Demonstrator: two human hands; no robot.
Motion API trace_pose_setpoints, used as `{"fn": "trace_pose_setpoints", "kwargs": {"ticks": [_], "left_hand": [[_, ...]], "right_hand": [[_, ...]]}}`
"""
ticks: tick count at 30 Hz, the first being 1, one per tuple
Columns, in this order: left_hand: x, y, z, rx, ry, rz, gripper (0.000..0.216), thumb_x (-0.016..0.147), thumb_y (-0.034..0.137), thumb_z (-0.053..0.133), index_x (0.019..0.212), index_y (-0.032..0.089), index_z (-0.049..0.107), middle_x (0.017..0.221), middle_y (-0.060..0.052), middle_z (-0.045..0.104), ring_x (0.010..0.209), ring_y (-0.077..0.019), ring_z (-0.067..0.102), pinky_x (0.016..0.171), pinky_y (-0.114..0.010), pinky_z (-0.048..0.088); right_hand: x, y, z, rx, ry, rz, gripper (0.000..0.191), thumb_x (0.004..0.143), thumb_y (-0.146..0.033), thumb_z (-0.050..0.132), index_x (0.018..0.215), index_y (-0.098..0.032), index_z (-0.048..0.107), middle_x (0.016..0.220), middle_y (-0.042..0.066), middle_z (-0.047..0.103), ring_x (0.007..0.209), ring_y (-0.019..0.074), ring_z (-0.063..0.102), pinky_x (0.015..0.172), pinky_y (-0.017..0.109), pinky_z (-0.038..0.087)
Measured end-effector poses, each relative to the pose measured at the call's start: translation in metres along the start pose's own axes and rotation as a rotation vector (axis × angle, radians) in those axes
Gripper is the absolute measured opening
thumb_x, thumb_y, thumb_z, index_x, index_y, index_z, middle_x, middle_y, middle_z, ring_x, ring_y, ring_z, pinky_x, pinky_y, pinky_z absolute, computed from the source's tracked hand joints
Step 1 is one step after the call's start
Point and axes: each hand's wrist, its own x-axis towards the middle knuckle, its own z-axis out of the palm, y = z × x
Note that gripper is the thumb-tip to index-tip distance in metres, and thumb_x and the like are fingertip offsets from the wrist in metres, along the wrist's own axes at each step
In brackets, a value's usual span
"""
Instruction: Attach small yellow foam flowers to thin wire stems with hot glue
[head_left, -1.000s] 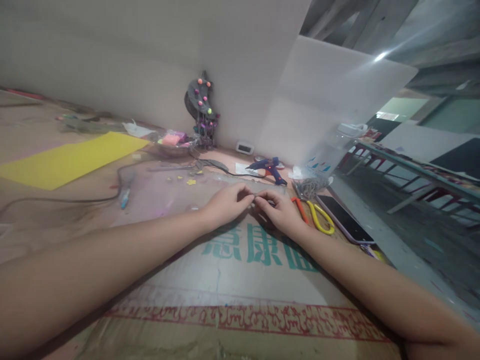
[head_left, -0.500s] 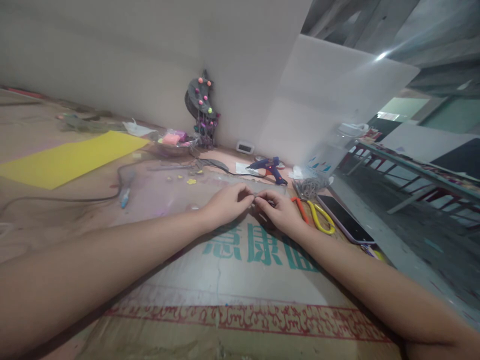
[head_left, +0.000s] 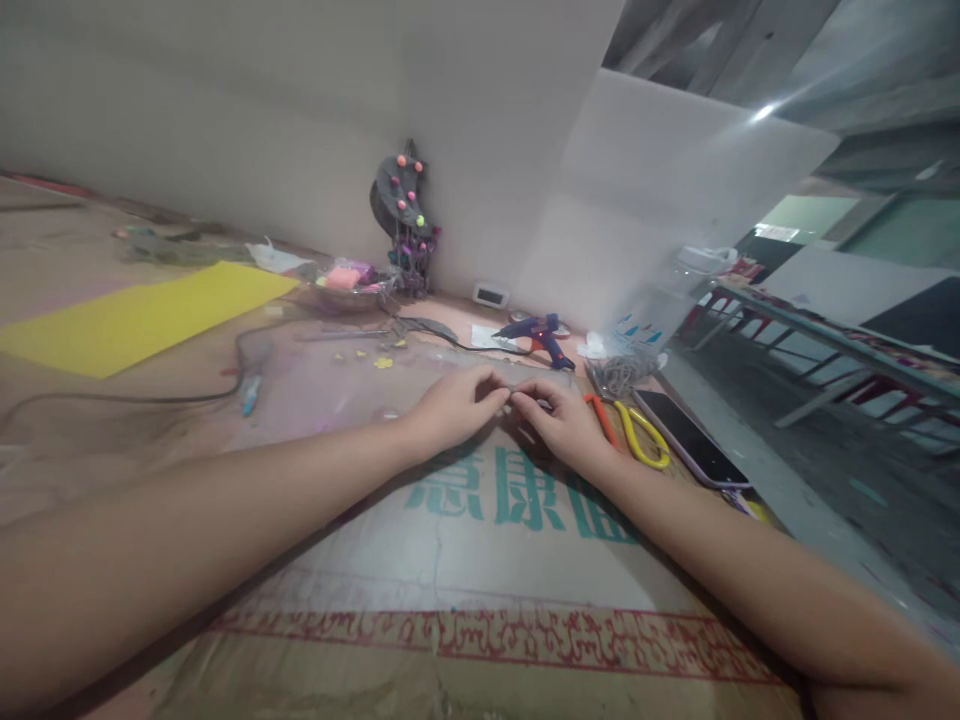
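Thumb and fingers pinched, my left hand point(head_left: 463, 402) meets my right hand point(head_left: 553, 412) above the printed work sheet point(head_left: 450, 560). Whatever sits between the fingertips is too small to make out. My right hand is also pinched, and its fingertips nearly touch those of the left. Just right of it lie the orange handle point(head_left: 600, 420) and yellow handle point(head_left: 642, 436) of a tool whose head is hidden. Behind the hands rests a blue and orange glue gun point(head_left: 541, 338) with its cord trailing left.
A phone point(head_left: 694, 438) and a bundle of grey cord point(head_left: 626, 373) lie at the right edge, near a clear bottle point(head_left: 667, 295). Farther back are a decorated moon ornament point(head_left: 397, 200), a bowl of colourful clay point(head_left: 352, 292), yellow flower pieces point(head_left: 383, 363) and a yellow sheet point(head_left: 150, 318).
Both hands stay pinched together in nearly the same place. Only very slight finger movement shows; the surrounding things have not moved.
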Motion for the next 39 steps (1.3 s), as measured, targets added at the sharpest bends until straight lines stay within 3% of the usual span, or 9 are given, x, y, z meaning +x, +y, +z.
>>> {"fn": "trace_pose_setpoints", "kwargs": {"ticks": [39], "left_hand": [[0.0011,-0.0045,0.0015,0.014,-0.015,-0.007,0.019,0.087,0.032,0.046,0.083,0.018,0.059,0.082,-0.003,0.066,0.075,-0.0172,0.058,0.064,-0.028,0.041]], "right_hand": [[0.0006,-0.0008,0.0001,-0.001,-0.028,-0.025,0.021,0.089,-0.035,0.052,0.082,-0.018,0.063,0.072,0.001,0.067,0.067,0.0157,0.061,0.062,0.026,0.046]]}}
